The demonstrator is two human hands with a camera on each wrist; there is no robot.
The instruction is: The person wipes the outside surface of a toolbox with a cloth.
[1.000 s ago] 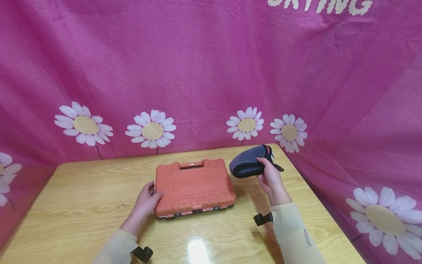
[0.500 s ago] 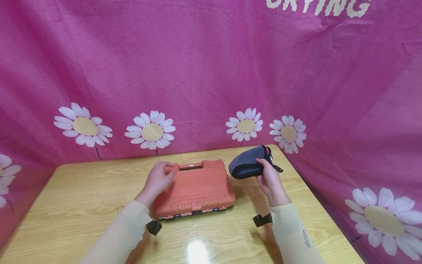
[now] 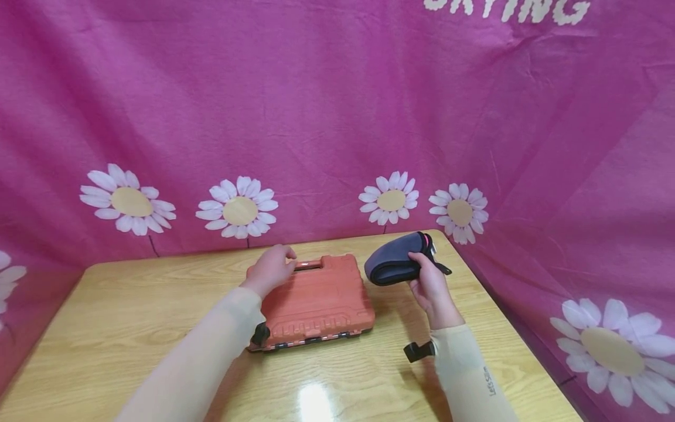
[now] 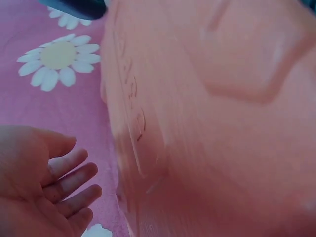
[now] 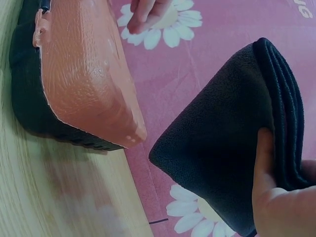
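An orange hard plastic case [image 3: 321, 302] lies flat on the table, its handle towards the back and its dark latches towards the front. Over the case's back left corner is my left hand [image 3: 271, 271], close to the handle. In the left wrist view the fingers of that hand [image 4: 44, 182] are loosely bent, with nothing between them, beside the case [image 4: 197, 148]. My right hand [image 3: 433, 290] grips a folded dark grey cloth [image 3: 392, 258] with black edging, raised to the right of the case. The thumb presses on the cloth [image 5: 222, 128] in the right wrist view.
A wooden table [image 3: 137, 316] carries the case. Behind it and along the right side hangs a magenta curtain [image 3: 316, 105] printed with white daisies. The table's right edge runs just past the right forearm.
My left hand has gone from the case's left side up and across to its back left corner near the handle. The right hand and the cloth have stayed in place.
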